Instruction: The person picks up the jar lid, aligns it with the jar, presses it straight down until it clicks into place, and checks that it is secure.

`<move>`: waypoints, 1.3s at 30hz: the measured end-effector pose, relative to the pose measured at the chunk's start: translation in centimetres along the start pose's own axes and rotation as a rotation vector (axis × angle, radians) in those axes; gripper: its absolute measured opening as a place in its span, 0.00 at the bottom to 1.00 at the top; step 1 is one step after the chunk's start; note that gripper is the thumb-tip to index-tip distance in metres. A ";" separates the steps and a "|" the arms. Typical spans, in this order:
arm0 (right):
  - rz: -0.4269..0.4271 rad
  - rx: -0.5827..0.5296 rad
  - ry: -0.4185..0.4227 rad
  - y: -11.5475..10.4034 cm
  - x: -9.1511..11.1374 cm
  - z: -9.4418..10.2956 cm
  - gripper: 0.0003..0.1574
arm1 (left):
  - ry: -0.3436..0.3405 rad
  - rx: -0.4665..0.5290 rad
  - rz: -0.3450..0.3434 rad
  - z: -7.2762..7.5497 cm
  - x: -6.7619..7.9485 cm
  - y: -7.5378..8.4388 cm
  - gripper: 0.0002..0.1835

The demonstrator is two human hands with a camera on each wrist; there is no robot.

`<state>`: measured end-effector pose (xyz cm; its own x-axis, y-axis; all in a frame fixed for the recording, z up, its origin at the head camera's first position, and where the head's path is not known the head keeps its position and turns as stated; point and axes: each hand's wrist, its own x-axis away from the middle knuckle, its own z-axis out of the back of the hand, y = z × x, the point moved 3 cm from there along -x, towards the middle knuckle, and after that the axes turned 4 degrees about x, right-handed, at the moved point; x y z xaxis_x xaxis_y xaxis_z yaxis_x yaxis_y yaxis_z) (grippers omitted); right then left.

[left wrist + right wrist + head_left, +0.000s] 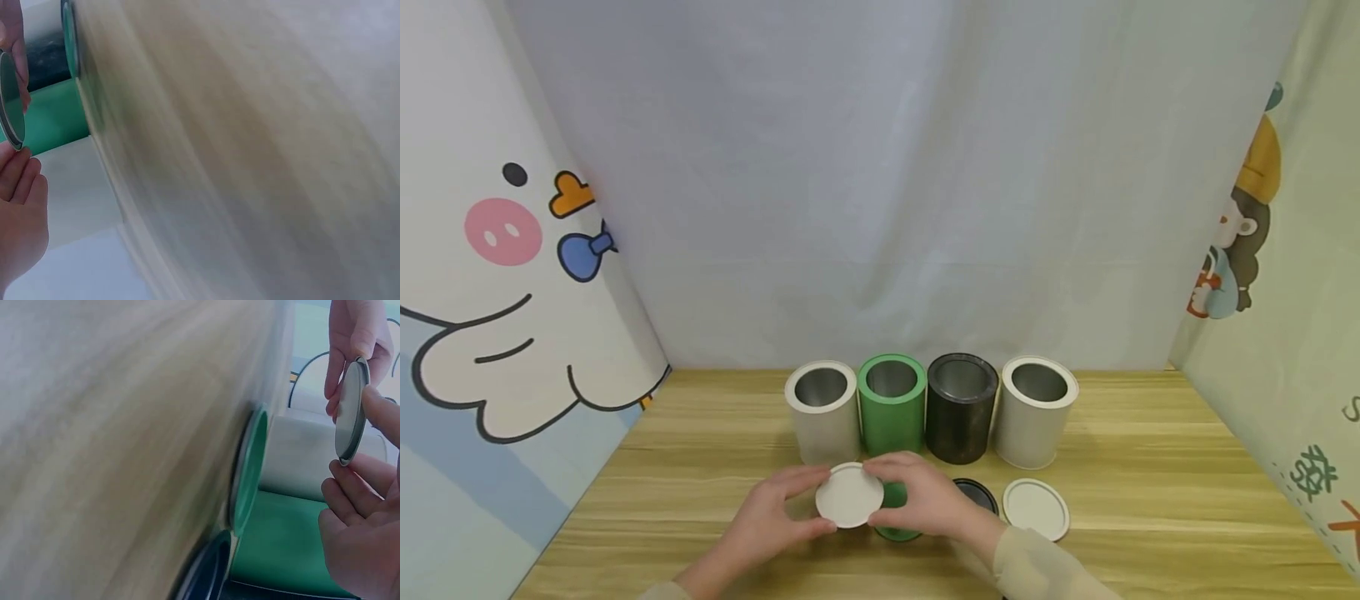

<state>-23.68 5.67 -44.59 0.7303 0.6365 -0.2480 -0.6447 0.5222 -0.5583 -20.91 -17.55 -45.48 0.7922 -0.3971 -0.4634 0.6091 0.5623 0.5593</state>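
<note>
A round white lid [850, 496] is held off the table between both hands, in front of the open cans. The left hand [771, 510] pinches its left edge, thumb low and fingers above. On the opposite edge, the right hand [925, 496] grips with thumb and fingertips. In the right wrist view the lid [352, 412] is seen nearly edge-on, with the left hand [359, 344] and right hand [369, 519] at its rim. Partly hidden under the right hand lies a green lid [897, 523]. The left wrist view shows the held lid's underside [11, 103].
Behind the hands stand a white can [827, 425], a green can [892, 421], a black can [961, 425] and another white can [1033, 425], all lidless. A black lid [977, 495] and second white lid [1036, 509] lie to the right on the wooden table [1150, 500].
</note>
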 end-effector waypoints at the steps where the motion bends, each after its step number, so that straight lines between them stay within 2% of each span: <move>1: 0.002 -0.009 0.005 -0.1 0.1 0.2 0.38 | 0.003 -0.002 -0.004 0.0 -0.1 0.1 0.32; 19: 0.035 0.000 0.075 -0.8 0.9 2.4 0.38 | 0.062 0.069 0.017 0.7 -1.2 2.0 0.33; 32: 0.173 0.028 0.207 -1.5 0.4 3.7 0.37 | 0.115 0.093 -0.034 1.6 -2.2 2.8 0.34; 39: 0.204 0.056 0.257 -2.0 -0.4 4.6 0.38 | 0.138 0.074 -0.071 2.6 -3.2 3.1 0.35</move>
<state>-23.75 6.99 -39.71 0.6131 0.5713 -0.5457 -0.7900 0.4335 -0.4337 -21.47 -16.42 -40.42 0.7370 -0.3277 -0.5911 0.6689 0.4792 0.5683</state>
